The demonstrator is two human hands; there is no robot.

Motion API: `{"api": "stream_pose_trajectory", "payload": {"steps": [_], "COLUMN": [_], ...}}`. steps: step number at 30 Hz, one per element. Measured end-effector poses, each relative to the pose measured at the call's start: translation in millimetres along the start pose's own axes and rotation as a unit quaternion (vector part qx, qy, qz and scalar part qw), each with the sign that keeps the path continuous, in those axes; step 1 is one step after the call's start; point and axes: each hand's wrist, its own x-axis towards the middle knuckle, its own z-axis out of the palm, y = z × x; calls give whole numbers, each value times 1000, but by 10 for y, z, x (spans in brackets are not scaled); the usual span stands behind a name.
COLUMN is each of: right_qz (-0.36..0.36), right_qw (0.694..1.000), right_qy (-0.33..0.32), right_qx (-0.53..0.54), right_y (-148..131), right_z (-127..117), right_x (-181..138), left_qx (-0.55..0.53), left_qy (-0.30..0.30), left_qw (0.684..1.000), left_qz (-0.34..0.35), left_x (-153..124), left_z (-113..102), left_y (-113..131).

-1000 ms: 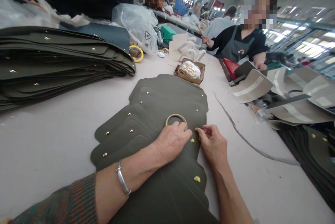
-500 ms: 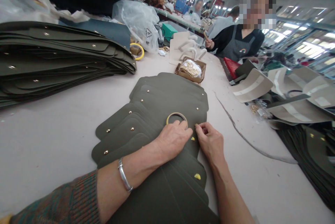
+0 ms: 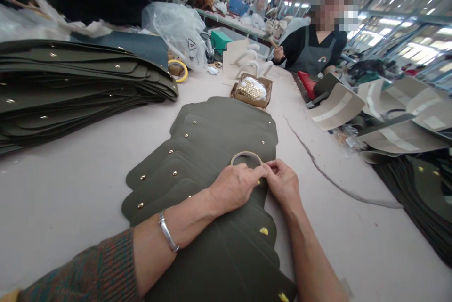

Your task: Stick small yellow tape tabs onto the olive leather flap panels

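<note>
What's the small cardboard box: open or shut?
Open: the cardboard box has no lid on top, and a clear bag of gold hardware shows inside.

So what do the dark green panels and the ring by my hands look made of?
Panels: probably leather or imitation leather, matte olive; they lie flat with clean cut edges. Ring: thin tan hoop, dull surface, maybe a tape roll.

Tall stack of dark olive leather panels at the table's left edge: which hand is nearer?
Left. The left hand rests on the fanned olive panels mid-table, right of the tall panel stack; the right hand lies beyond it, farther off.
</note>
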Motion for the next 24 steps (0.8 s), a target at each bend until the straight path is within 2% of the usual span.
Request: {"api": "stream_pose_trajectory", "payload": {"steps": [5, 12, 15, 17, 19, 21, 24], "right_qz": [6, -11, -13, 7, 12, -38, -151], "right_qw": [1000, 1000, 993, 974, 954, 953, 962], "right_qy": [-5, 10, -7, -46, -93, -126, -140], "right_qx": [20, 21, 115, 221, 283, 273, 180], "right_y": [-5, -4, 58, 122, 180, 208, 183], "right_z": [-16, 1, -9, -39, -86, -135, -182], "right_x": [-9, -12, -14, -25, -53, -96, -169], "left_qx": [-6, 2, -37, -73, -93, -93, -81], "left_qy": [-20, -63, -49, -30, 2, 42, 84], "left_qw": [1000, 998, 998, 997, 995, 993, 990], "left_qz": [-11, 9, -16, -27, -38, -57, -77], "left_x": [8, 15, 5, -4, -10, -13, -17], "left_z": [58, 48, 22, -4, -31, -52, -68], "left_y": [-8, -6, 7, 12, 7, -11, -48]}}
